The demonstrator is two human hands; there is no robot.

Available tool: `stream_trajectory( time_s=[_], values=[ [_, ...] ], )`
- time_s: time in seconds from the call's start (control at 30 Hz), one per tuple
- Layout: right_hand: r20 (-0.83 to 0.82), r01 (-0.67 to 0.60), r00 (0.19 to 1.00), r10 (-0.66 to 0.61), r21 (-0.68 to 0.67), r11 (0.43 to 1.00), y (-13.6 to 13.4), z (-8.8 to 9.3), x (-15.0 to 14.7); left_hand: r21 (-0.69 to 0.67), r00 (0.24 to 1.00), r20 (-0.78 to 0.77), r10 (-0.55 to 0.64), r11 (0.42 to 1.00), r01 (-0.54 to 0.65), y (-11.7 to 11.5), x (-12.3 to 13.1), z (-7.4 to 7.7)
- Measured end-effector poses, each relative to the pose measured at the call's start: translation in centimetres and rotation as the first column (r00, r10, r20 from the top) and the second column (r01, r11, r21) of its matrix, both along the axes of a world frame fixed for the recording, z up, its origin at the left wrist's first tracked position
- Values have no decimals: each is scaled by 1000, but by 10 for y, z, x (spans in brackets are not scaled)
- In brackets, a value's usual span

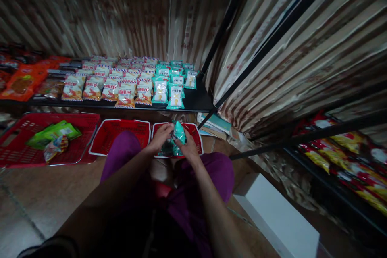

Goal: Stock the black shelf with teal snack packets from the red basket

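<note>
My right hand [188, 145] is closed round a teal snack packet [179, 131] above the right-hand red basket [198, 139]. The fingers of my left hand [161, 137] are curled in at the packet's left side; their exact grip is hard to make out. More teal packets [168, 149] lie in the basket beneath my hands, partly covered by them. On the black shelf [196, 100] just beyond stand rows of matching teal-and-white packets [175, 96], beside white-and-orange snack packets [125, 92].
A middle red basket [104, 135] and a larger red basket [89, 123] with green packets [54, 134] stand to the left. Black rack poles [229, 88] slant across the right. A white box [281, 217] sits on the floor; red-and-yellow packets [341, 153] line the right shelf.
</note>
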State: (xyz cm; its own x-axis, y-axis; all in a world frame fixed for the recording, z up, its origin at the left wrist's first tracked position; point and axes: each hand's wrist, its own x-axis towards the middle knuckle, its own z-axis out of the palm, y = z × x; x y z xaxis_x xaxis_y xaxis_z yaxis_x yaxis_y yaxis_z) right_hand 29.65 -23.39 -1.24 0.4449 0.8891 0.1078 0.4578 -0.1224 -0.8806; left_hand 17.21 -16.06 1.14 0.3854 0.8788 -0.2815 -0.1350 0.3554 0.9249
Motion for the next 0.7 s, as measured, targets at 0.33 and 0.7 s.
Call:
stream_trajectory(
  time_s=[0.33,0.7],
  values=[
    [-792,100,608,-51,13,995,-7,28,-11,-87,993,113,15,996,-5,-1,7,-4],
    [-786,106,618,-25,52,993,-3,29,-1,-46,959,273,-80,994,96,-8,6,-1]
  ],
)
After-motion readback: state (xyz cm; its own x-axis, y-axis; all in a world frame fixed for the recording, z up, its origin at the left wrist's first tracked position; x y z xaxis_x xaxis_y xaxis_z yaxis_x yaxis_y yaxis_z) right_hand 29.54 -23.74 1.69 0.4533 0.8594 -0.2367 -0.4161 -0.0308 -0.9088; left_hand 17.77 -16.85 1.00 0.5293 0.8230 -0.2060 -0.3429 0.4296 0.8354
